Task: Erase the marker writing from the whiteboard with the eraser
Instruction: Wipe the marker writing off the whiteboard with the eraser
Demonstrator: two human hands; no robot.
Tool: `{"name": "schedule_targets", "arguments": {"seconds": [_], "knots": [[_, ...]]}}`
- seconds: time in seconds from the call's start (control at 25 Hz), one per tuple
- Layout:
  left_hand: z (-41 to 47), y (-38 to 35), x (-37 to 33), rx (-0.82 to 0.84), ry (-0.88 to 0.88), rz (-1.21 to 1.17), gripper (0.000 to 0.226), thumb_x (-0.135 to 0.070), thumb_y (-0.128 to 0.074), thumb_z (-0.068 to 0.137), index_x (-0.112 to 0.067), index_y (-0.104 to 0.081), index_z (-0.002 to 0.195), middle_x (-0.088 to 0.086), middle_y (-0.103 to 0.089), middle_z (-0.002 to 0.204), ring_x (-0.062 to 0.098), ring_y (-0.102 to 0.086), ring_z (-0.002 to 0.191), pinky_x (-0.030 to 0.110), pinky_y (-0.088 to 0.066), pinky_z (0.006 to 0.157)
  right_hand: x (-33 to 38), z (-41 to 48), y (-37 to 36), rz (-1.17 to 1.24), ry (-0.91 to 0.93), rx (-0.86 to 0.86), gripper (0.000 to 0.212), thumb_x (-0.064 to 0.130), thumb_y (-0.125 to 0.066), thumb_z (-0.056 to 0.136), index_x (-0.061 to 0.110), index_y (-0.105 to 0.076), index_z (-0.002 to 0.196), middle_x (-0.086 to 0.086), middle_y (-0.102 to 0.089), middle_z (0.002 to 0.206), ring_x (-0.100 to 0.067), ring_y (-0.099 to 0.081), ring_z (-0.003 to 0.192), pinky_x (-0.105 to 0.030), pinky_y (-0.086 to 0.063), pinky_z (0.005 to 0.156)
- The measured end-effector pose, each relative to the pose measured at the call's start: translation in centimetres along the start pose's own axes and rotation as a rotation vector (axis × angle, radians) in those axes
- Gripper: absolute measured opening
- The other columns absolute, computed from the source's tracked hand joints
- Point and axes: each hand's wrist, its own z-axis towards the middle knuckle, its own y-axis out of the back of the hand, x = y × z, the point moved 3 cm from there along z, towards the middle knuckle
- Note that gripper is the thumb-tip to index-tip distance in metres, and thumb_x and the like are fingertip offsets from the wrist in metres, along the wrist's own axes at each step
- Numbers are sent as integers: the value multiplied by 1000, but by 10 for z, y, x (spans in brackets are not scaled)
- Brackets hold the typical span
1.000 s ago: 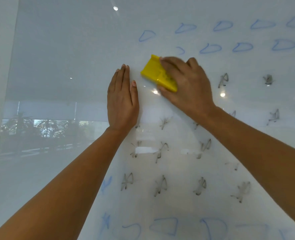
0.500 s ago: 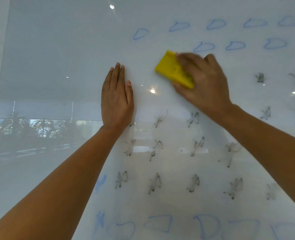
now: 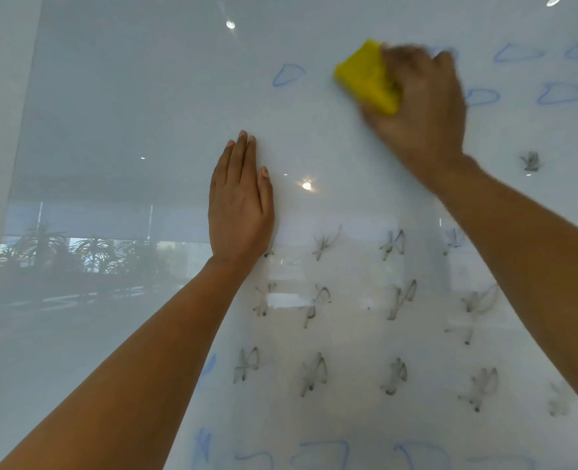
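I am holding the yellow eraser point(image 3: 369, 78) against the whiteboard point(image 3: 152, 106) with my right hand point(image 3: 423, 110). The fingers are gripping its right end and reaching over its upper edge, and the thumb is clamping it from below. The eraser is lying tilted, its free end pointing up and to the left, beyond the fingertips. The hand and eraser are showing motion blur.

Just left of the eraser's free end, one blue loop mark point(image 3: 288, 74) is sitting intact. To the right of my right knuckles, more blue loops point(image 3: 562, 93) are running in two rows; one is lying partly hidden behind the hand. The board between the eraser and my left fingertips is looking wiped.

I am pressing my left hand point(image 3: 240, 201) flat on the board, palm down, fingers straight and together, pointing up, grasping nothing. It is sitting below and left of the eraser, well apart from it.

Below both wrists, grey smudged scribbles point(image 3: 396, 300) are filling the board in rows. Along the bottom edge, further blue marks point(image 3: 321, 452) are showing. The glossy left part of the board is reflecting plants point(image 3: 77, 252) and ceiling lights point(image 3: 306, 185).
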Motion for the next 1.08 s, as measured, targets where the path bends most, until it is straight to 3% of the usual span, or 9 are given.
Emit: {"name": "schedule_targets", "arguments": {"seconds": [0.08, 0.16, 0.32, 0.44, 0.52, 0.68, 0.92, 1.0, 1.08], "knots": [[0, -1, 1, -4, 1, -3, 47, -23, -27, 102, -9, -27, 147, 3, -26, 156, 17, -18, 145, 24, -8, 118, -7, 34, -5, -75, -221, -43, 56, 37, -52, 84, 17, -44, 136, -3, -48, 135, -31, -42, 120, -41, -42, 90], [0, -2, 1, -9, -3, 0, 47, -23, -26, 101, -9, -27, 147, 4, -26, 156, 17, -19, 145, 24, -8, 118, 14, 55, -17, -127, -213, 2, 56, 37, -50, 88, 15, -38, 139, -5, -44, 139, -29, -38, 125, -41, -39, 93], [0, -1, 0, -12, -8, 6, 47, -22, -27, 101, -8, -29, 146, 5, -28, 155, 18, -21, 144, 27, -11, 119, 85, 30, -41, -40, 191, 191, 59, 37, -48, 91, 14, -32, 142, -5, -39, 143, -32, -38, 123, -41, -40, 90], [-1, 0, -1, -9, -4, -2, 47, -21, -28, 101, -7, -29, 146, 7, -30, 154, 19, -22, 144, 29, -13, 119, 86, -6, -33, -37, 371, 176, 60, 39, -48, 89, 13, -35, 141, -4, -42, 142, -31, -42, 115, -41, -41, 84], [-1, 0, -1, -7, -9, -2, 47, -21, -27, 101, -7, -29, 146, 6, -29, 154, 19, -22, 144, 28, -12, 119, 58, -6, -24, -95, 287, 121, 60, 38, -47, 88, 11, -35, 141, -6, -43, 140, -35, -43, 113, -43, -41, 82], [-1, -1, 0, -11, -10, 1, 46, -20, -28, 101, -7, -29, 146, 6, -28, 155, 18, -21, 144, 25, -9, 118, 31, 27, -21, -170, -119, 52, 60, 37, -44, 91, 11, -30, 143, -7, -40, 141, -33, -40, 119, -43, -39, 86], [-1, 1, -1, -13, 0, -4, 47, -21, -29, 101, -7, -29, 146, 7, -29, 154, 19, -22, 144, 27, -13, 119, 50, -83, 1, -41, 368, 150, 55, 36, -53, 88, 8, -46, 135, -7, -52, 136, -34, -52, 89, -39, -44, 68], [-1, 1, -3, -9, -10, 7, 47, -21, -28, 100, -6, -29, 145, 8, -29, 154, 21, -23, 144, 30, -14, 119, 15, -78, 14, -70, 290, 84, 55, 33, -56, 85, 7, -49, 133, -8, -54, 134, -36, -53, 87, -40, -45, 68], [-1, 1, -2, -9, -10, 17, 48, -21, -27, 100, -6, -29, 145, 8, -29, 154, 21, -22, 144, 30, -14, 119, -17, -44, 16, -147, 8, 41, 58, 35, -51, 86, 9, -43, 137, -7, -48, 139, -37, -50, 100, -42, -42, 75]]}}
